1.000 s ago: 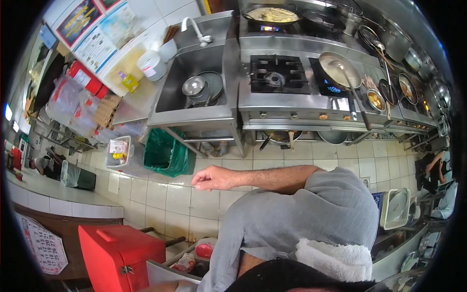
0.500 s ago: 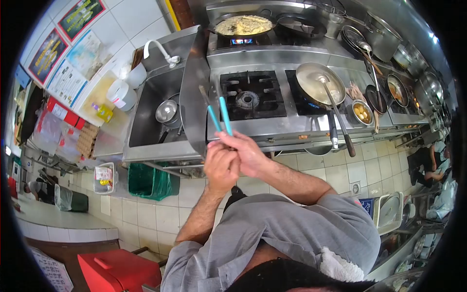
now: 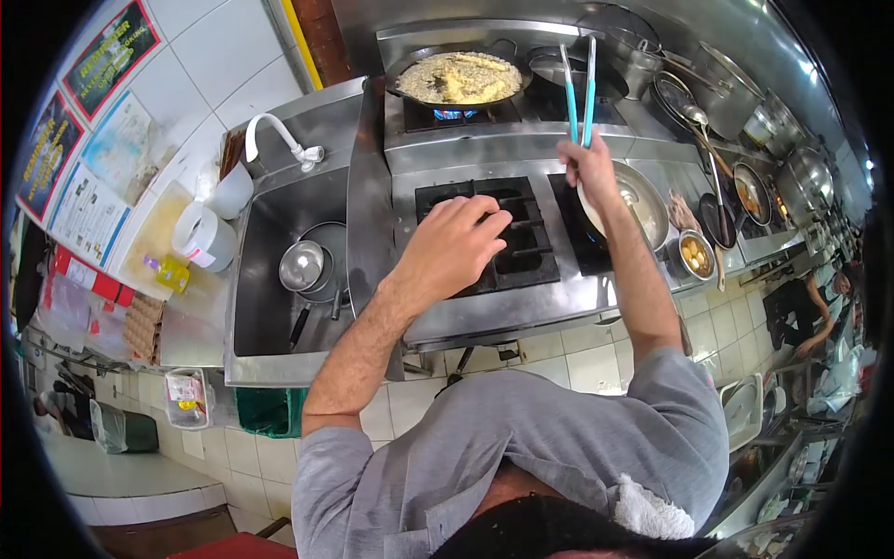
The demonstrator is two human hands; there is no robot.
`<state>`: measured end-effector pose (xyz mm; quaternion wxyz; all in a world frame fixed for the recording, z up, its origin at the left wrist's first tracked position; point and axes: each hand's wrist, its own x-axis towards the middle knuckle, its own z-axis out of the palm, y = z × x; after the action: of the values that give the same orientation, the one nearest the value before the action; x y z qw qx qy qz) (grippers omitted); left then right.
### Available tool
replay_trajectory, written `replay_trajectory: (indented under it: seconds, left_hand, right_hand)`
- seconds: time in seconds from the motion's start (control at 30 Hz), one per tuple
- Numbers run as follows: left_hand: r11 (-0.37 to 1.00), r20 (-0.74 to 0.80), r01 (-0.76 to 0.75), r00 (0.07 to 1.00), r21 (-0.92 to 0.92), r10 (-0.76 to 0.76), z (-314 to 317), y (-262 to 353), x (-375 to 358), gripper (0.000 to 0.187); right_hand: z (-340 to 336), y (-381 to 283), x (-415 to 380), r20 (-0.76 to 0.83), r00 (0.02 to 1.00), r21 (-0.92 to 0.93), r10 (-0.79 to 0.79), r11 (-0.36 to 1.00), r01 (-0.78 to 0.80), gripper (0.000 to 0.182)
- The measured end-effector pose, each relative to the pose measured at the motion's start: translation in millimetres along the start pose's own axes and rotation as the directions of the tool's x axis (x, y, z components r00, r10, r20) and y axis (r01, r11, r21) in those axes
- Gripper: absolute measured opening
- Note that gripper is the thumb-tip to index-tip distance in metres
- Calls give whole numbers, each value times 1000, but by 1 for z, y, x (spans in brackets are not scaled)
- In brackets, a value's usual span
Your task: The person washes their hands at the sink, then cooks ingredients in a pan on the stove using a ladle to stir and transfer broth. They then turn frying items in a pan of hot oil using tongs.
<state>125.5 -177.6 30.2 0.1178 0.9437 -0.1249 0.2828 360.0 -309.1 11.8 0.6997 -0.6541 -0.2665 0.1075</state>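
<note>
My right hand [image 3: 590, 171] is closed around the turquoise handles of a pair of tongs [image 3: 590, 104]. Their metal ends point up toward the back of the stove, near a dark empty-looking pan [image 3: 596, 82]. Loosely curled with fingers apart, my left hand [image 3: 454, 244] holds nothing and hovers above the front burner grate [image 3: 529, 265]. Partly behind my right forearm is a wide pan [image 3: 652, 216] of pale liquid. At the back left, a large black pan [image 3: 402, 86] holds a yellowish, bubbling food [image 3: 466, 76] over a blue flame [image 3: 454, 115].
Left of the stove, behind a metal divider, is a sink [image 3: 256, 317] with a bowl [image 3: 302, 265] and pans in it. A white faucet [image 3: 279, 138] arches above. To the right are a small pot [image 3: 697, 253] of round yellowish pieces and a frying pan [image 3: 751, 196]. Another person [image 3: 803, 307] stands far right.
My hands, together on the tongs before, have separated. The right hand carried the tongs rightward and toward the back of the stove. My left hand let go and is now over the burner.
</note>
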Motion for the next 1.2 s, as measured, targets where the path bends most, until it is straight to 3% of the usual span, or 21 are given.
replay_trajectory:
  seconds: [0.03,0.07,0.17,0.33,0.4,0.53,0.6,0.67,0.8,0.93,1.07,1.2]
  left_hand:
    - [1000,97,-24,995,-13,25,2,-8,7,30]
    - [1000,98,-22,995,-14,23,6,-15,14,30]
    - [1000,311,12,950,-3,-10,19,-32,35,34]
    - [998,301,61,952,16,-63,37,-63,62,34]
    - [995,257,98,962,-1,-95,43,-77,68,33]
    - [988,265,157,952,6,-152,58,-101,64,32]
    - [986,323,154,931,69,-168,63,-110,56,31]
    - [981,318,175,928,78,-191,60,-113,54,31]
    - [975,276,213,935,63,-222,54,-113,50,31]
    - [975,281,214,934,56,-221,48,-111,50,32]
    - [981,291,192,937,34,-193,48,-109,49,32]
    - [982,248,188,951,12,-185,46,-112,48,29]
  right_hand:
    - [0,-4,14,8,1000,-57,-29,998,29,20]
    - [-1,-4,29,10,1000,-58,-26,998,27,20]
    - [-3,2,80,66,987,-61,145,988,-141,44]
    - [14,34,149,195,954,-248,226,953,-175,42]
    - [23,37,171,195,946,-555,258,824,-111,44]
    - [43,37,207,139,955,-687,264,720,-99,42]
    - [52,38,215,171,944,-663,281,742,-101,45]
    - [63,41,229,161,944,-767,288,638,-64,43]
    - [78,49,243,203,924,-811,323,585,-26,42]
    - [88,52,238,193,941,-821,279,571,-1,41]
    - [88,56,241,177,926,-778,335,623,-76,42]
    - [80,43,244,118,970,-761,211,647,-49,41]
